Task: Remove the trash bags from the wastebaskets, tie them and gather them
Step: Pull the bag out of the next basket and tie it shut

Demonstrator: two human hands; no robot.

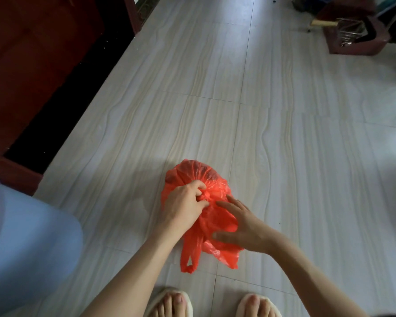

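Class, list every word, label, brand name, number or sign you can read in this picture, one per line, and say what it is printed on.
None: no readable text shows anywhere.
The red trash bag is plain, with no print visible.
The dark red basket at the far right shows no label that can be made out; it is too dim and blurred.
The pale blue bin at the left shows no marking.

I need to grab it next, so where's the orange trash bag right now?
The orange trash bag sits on the tiled floor, bottom centre, before the person's feet, between both hands.
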